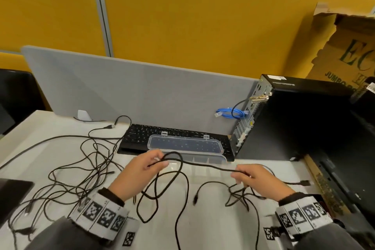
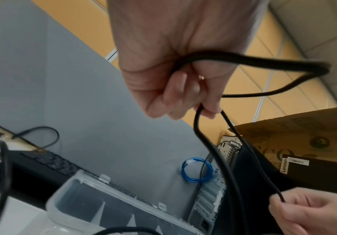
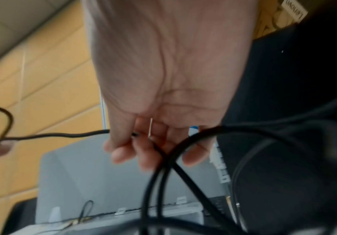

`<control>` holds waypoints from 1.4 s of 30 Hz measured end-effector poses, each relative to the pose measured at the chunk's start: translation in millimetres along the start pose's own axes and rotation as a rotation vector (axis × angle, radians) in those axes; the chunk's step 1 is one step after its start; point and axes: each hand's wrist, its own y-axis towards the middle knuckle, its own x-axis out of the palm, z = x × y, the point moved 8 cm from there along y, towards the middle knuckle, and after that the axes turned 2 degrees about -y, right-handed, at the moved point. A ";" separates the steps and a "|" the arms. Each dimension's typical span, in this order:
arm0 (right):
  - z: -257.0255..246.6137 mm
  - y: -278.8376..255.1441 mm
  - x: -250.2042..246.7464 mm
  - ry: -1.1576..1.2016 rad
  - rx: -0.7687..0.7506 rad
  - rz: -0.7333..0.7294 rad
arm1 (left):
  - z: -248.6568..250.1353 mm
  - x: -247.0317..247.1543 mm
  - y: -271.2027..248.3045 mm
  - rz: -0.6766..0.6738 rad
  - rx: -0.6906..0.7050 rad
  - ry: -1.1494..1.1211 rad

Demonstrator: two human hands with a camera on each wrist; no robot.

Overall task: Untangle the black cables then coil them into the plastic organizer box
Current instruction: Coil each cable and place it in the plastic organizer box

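A black cable [image 1: 205, 165] stretches between my two hands above the white desk [image 1: 30, 128]. My left hand [image 1: 146, 163] pinches a loop of it, seen in the left wrist view as cable [image 2: 244, 62] running under curled fingers [image 2: 175, 95]. My right hand [image 1: 246, 175] grips the other end of that stretch, its fingers [image 3: 123, 152] curled round the cable [image 3: 63, 136]. The clear plastic organizer box [image 1: 205, 159] lies open just beyond the hands, its lid [image 1: 186, 144] resting on a keyboard. A tangle of thin black cables [image 1: 81, 168] spreads over the desk at left.
A black keyboard [image 1: 142, 136] sits behind the box. A black computer tower [image 1: 294, 119] stands at right, with a blue coiled cable [image 1: 231, 112] beside it. A grey divider [image 1: 132, 91] closes the back. A cardboard box [image 1: 345, 46] leans at far right.
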 end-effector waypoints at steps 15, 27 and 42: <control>37.9 -21.2 -40.0 0.213 0.036 0.229 | -46.4 -27.7 -4.6 0.065 -0.188 0.134; -107.9 -27.6 -61.0 0.107 -0.128 0.021 | 58.1 69.2 -11.8 -0.296 0.241 -0.123; -62.4 -64.1 -151.5 -0.218 0.009 0.902 | 20.3 64.2 -4.8 -0.126 0.111 -0.282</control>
